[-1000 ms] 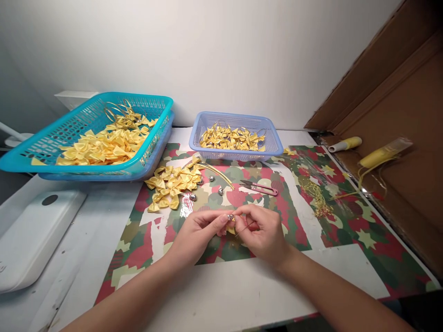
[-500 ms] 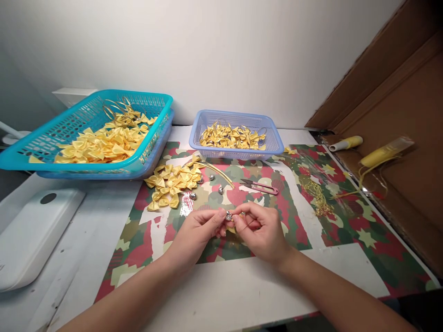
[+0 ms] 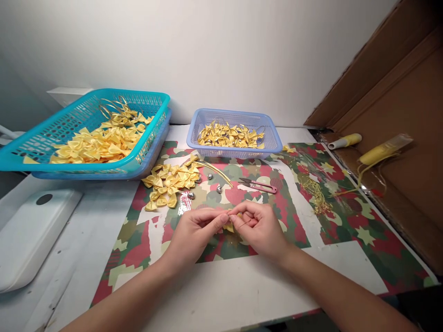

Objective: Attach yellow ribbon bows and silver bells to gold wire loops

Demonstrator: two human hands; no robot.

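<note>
Yellow ribbon [image 3: 228,226] at left grip [image 3: 196,233], right grip [image 3: 262,230] pinching thread [image 3: 244,222], fingertips [image 3: 223,218] nearly meeting

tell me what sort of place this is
Likely a small handcraft workspace: a turquoise basket holds a heap of yellow bows, and pink-handled snips lie near silver, bell-like pieces.

Your left forearm [image 3: 138,290] and right forearm [image 3: 328,281] slant inward from the lower corners. Your left hand [image 3: 197,233] and right hand [image 3: 261,230] meet in front of you, thumb tips [image 3: 224,218] side by side, both pinching; your right's other fingers [image 3: 249,216] curl inward.
</note>
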